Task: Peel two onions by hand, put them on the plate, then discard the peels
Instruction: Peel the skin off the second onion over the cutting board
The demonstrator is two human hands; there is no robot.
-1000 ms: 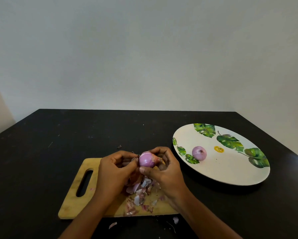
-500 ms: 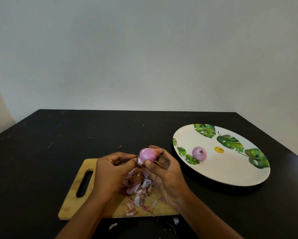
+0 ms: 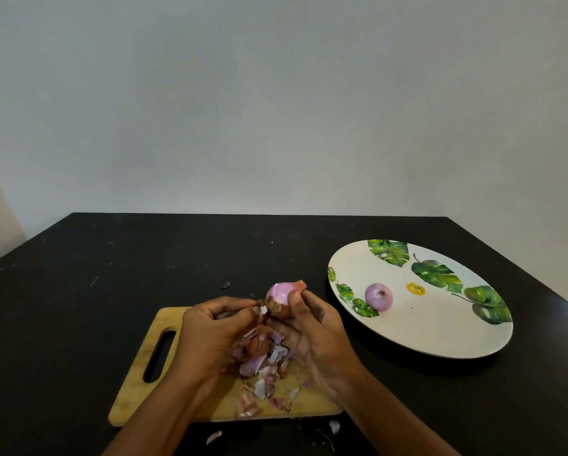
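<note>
Black table fills the lower half of my head-camera feed, with a pale grey wall behind it. Taking the table as a clock face, a wooden cutting board lies at about seven o'clock, its handle slot toward nine.

Both hands are raised just over the board's far edge. The right hand grasps a half-peeled onion, thumb pressed on its near side and fingers curled round it. The onion is off the board, held in the air at the board's twelve o'clock edge. Its upper part is bare, glossy pink, and its brown root end faces the left hand. A reddish flap of skin sticks out at its two o'clock side. The left hand is closed in a pinch, thumb and fingertips nipping the skin at that root end.

Under the hands a heap of peels lies on the board, pink, white and brown, trailing toward the board's six o'clock edge. On the table just past that edge I see a pale scrap at seven and a second scrap at five. A dark fleck lies beyond the hands at eleven.

At the table's three o'clock sits a white plate printed with green leaves. A peeled onion rests on it near its nine o'clock rim, apart from the hands.
</note>
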